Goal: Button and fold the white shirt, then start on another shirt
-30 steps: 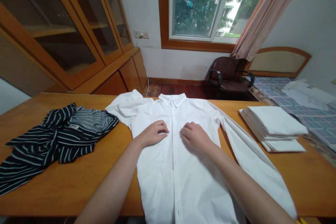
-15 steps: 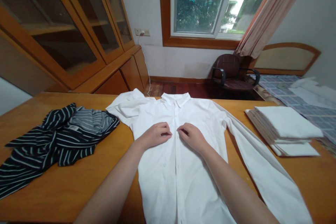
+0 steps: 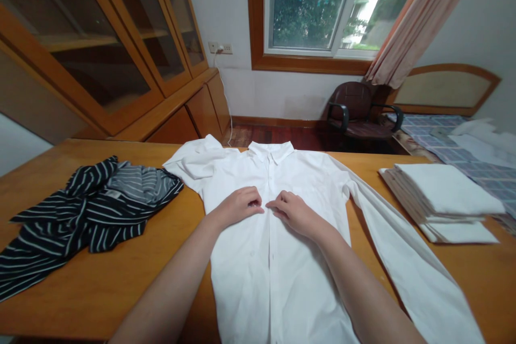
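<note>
A white button-up shirt (image 3: 242, 258) lies spread face up on the wooden table (image 3: 121, 279), collar toward the far edge. My left hand (image 3: 237, 206) rests on the chest just left of the button line, fingers curled and pinching the placket. My right hand (image 3: 292, 210) lies just right of it, fingertips pinched on the same front strip. The two hands almost touch at the middle of the shirt. The shirt's right sleeve (image 3: 403, 258) stretches out toward the near right.
A black-and-white striped garment (image 3: 80, 215) is crumpled on the table's left. A stack of folded white cloth (image 3: 443, 199) sits at the right. Beyond the table stand wooden cabinets (image 3: 100, 48), a dark armchair (image 3: 355, 113) and a bed (image 3: 463, 140) under the window.
Both hands have slid inward along the shirt's chest until their fingertips nearly meet at the button line. The camera has shifted slightly left.
</note>
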The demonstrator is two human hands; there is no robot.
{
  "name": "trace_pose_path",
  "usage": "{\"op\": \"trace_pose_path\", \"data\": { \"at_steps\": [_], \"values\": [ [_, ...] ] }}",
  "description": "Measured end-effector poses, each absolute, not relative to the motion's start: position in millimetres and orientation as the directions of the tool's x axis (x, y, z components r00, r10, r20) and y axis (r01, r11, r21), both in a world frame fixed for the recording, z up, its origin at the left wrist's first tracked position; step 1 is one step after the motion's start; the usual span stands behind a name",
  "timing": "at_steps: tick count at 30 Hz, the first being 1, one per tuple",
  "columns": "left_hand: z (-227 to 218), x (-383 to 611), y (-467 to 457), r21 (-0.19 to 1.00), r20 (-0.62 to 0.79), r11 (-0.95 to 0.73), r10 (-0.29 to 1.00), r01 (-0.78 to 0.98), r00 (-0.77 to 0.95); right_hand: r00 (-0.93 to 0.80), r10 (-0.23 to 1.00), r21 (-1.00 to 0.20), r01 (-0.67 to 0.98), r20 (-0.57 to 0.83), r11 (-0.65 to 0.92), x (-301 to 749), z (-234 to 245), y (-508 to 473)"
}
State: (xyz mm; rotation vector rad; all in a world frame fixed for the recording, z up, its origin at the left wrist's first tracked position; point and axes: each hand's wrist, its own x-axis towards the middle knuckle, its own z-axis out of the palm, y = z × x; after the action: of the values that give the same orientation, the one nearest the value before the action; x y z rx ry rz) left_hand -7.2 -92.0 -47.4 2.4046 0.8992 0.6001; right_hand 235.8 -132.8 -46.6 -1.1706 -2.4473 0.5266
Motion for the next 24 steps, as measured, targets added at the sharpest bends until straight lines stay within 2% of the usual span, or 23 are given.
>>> {"op": "trace_pose_path", "data": {
  "at_steps": [10,18,24],
  "values": [
    [-51,-7,-91,0.581,0.231,-0.663,0.690,0.472,0.686,-0.609,0.789,-0.441,0.687,0.085,0.578,234,-38,-133],
    [-52,-8,-92,0.608,0.226,-0.634,0.715,0.478,0.662,-0.676,0.737,-0.549,0.609,0.018,0.573,233,-32,-139],
    [-49,-7,-92,0.622,0.207,-0.614,0.728,0.486,0.654,-0.714,0.700,-0.574,0.569,0.011,0.589,232,-24,-147]
  ]
}}
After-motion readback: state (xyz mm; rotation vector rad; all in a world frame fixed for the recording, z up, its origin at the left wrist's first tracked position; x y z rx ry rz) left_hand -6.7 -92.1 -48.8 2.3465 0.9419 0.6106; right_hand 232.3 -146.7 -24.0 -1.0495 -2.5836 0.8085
